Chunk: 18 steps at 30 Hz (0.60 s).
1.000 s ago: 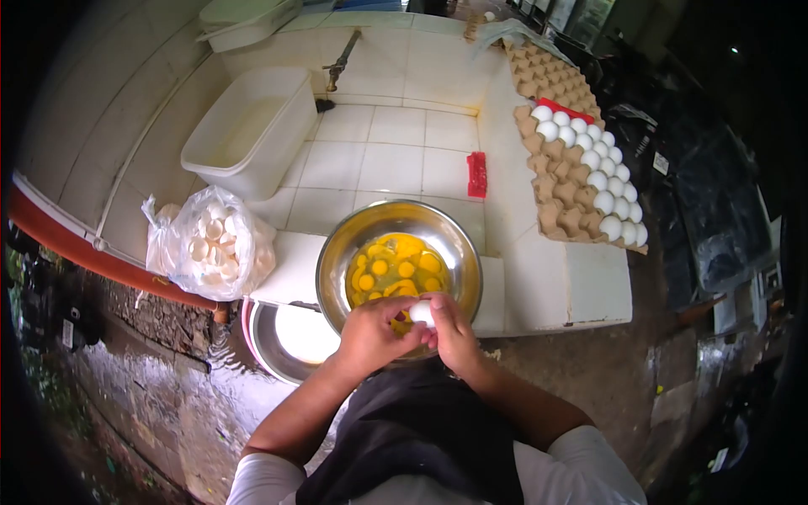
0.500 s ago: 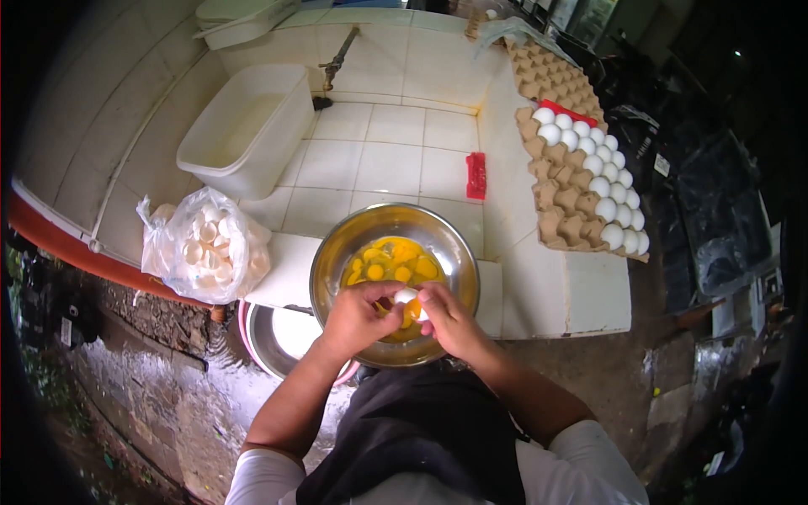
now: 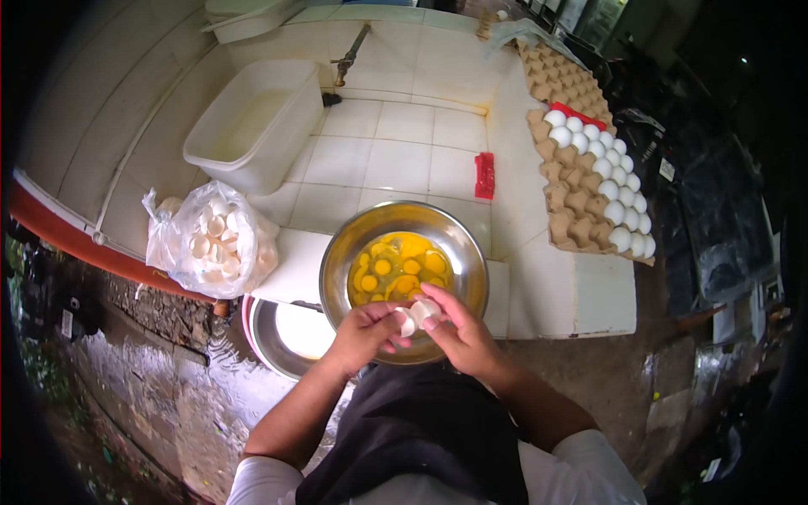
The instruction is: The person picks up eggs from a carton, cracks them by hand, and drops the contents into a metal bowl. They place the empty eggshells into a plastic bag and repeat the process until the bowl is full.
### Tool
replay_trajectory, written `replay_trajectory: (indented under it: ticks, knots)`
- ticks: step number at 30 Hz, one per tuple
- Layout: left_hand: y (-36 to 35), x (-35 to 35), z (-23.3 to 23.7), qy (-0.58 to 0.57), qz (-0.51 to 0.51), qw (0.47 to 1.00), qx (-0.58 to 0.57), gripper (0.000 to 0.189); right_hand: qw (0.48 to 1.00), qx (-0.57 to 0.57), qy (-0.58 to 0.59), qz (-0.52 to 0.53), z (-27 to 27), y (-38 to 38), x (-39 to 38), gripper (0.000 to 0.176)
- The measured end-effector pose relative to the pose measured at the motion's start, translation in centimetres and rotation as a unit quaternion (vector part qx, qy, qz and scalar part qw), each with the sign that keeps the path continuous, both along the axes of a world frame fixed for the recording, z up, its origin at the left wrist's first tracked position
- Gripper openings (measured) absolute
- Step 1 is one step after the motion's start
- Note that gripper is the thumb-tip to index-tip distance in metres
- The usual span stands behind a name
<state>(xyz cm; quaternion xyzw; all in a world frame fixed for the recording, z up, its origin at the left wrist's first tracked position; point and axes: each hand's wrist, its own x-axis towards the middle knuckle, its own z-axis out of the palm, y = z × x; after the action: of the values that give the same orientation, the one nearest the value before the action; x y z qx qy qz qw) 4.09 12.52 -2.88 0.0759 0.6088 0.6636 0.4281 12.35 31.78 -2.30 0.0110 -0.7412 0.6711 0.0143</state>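
A steel bowl (image 3: 470, 252) holds several raw eggs (image 3: 411, 267), their yolks mostly whole. Over its near edge, my left hand (image 3: 366, 332) pinches one piece of white eggshell (image 3: 406, 322). My right hand (image 3: 463, 335) holds the other shell half (image 3: 425, 311) right beside it. Both pieces look empty. Left of the bowl sits a clear plastic bag (image 3: 181, 244) full of broken shells (image 3: 217, 244). On the right ledge, a cardboard tray (image 3: 568, 198) carries several whole white eggs (image 3: 621, 198).
A white plastic tub (image 3: 278, 126) stands at the back left near a wall tap (image 3: 349, 59). A red object (image 3: 485, 175) lies on the tiles. Below the counter is a metal basin (image 3: 282, 337). More egg cartons (image 3: 560, 71) are at the back right.
The cracked egg's contents have left the shell, and its halves are now apart in my two hands. Both hands are slightly lower, nearer the bowl's front edge. The view has shifted a little.
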Motion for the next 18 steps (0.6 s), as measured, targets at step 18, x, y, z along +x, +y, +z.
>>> replay_trajectory:
  ticks: [18]
  knots:
    - [-17.9,-9.6,3.0,0.286,0.414,0.848,-0.165,0.023,0.996,0.081,-0.015,0.014,4.6,-4.0,0.5,0.057]
